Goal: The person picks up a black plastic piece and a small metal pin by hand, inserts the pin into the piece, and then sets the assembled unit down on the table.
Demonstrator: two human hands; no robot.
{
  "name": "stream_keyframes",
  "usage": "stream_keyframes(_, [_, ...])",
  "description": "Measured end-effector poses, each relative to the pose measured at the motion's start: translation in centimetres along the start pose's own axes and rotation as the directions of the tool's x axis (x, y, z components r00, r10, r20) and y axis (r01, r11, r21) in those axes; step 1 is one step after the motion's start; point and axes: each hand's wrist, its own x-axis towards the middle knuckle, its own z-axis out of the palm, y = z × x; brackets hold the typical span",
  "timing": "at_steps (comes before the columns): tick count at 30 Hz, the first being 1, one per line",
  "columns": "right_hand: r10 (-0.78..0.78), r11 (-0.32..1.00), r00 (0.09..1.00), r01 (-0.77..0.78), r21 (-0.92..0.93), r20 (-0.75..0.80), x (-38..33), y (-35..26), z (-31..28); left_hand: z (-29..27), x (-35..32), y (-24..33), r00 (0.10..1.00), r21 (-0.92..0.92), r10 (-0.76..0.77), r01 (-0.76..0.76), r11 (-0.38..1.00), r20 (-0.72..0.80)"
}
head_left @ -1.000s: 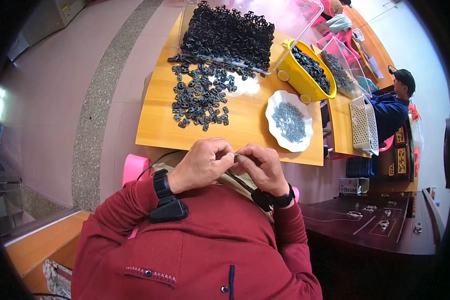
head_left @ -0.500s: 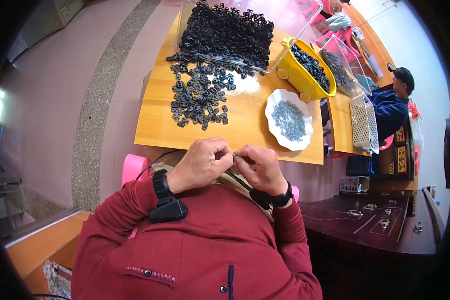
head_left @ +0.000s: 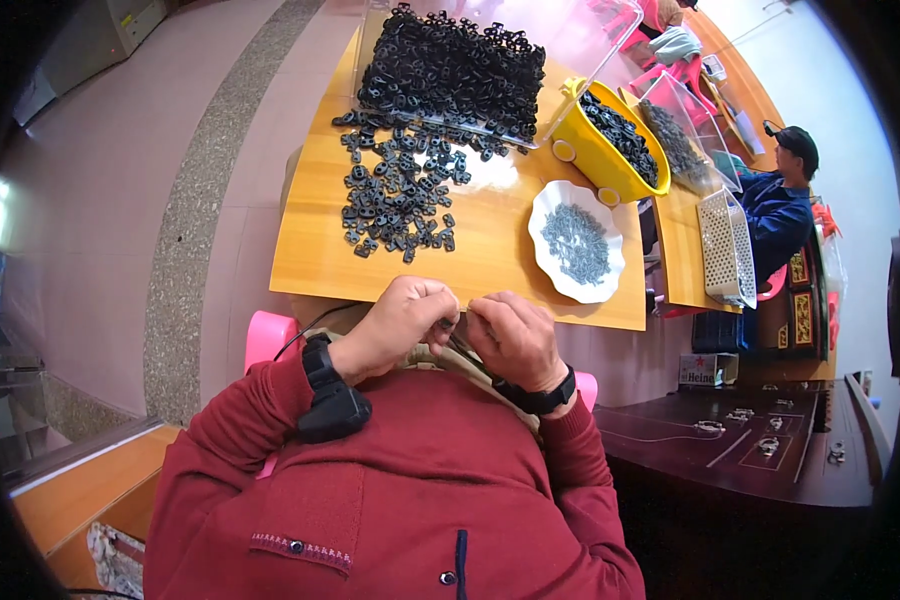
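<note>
My left hand [head_left: 402,325] is closed in a pinch, and a small dark bit shows at its fingertips, like one of the black plastic pieces. Close beside it, my right hand [head_left: 518,340] is also closed, thumb and fingers pressed together; what it pinches is hidden or too small to name. Both hands are just off the near table edge. Beyond them lies a loose pile of small black plastic pieces with holes [head_left: 400,195]. To the right stands a white scalloped plate [head_left: 547,245] of tiny grey metal pieces [head_left: 577,242].
A clear bin [head_left: 365,60] heaped with black pieces lies at the back of the wooden table [head_left: 315,240]. Right of it is a yellow tub [head_left: 625,180] of black pieces. Farther right are a white perforated basket [head_left: 727,245] and a person in dark blue [head_left: 778,215].
My fingertips have drawn slightly apart. My right hand has turned, with its back more toward me, and a dark bit now shows at my left fingers. The plate looks nearly unmoved.
</note>
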Motion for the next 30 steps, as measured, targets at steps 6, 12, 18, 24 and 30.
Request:
stream_keyframes(6, [0.512, 0.528, 0.750, -0.659, 0.535, 0.419, -1.2, 0.3, 0.1, 0.1, -0.2, 0.1, 1.000, 0.073, 0.022, -0.022, 0.997, -0.001])
stream_keyframes(12, [0.427, 0.510, 0.777, -0.629, 0.587, 0.462, -1.0, 0.7, 0.1, 0.2, -0.2, -0.1, 0.998, 0.068, 0.057, -0.057, 0.996, -0.007])
stream_keyframes(18, [0.437, 0.304, 0.721, -0.681, 0.667, 0.537, -0.8, 0.5, 0.0, 0.1, -0.2, -0.2, 0.996, 0.106, 0.087, -0.088, 0.991, 0.015])
stream_keyframes(24, [0.428, 0.207, 0.677, -0.718, 0.664, 0.599, -1.1, 1.1, -0.5, 0.2, -0.2, -0.1, 0.996, 0.164, 0.077, -0.081, 0.983, 0.036])
stream_keyframes(30, [0.433, 0.157, 0.693, -0.688, 0.708, 0.577, -1.1, 1.3, -0.4, 0.2, -0.3, 0.2, 0.996, 0.200, 0.068, -0.079, 0.977, 0.062])
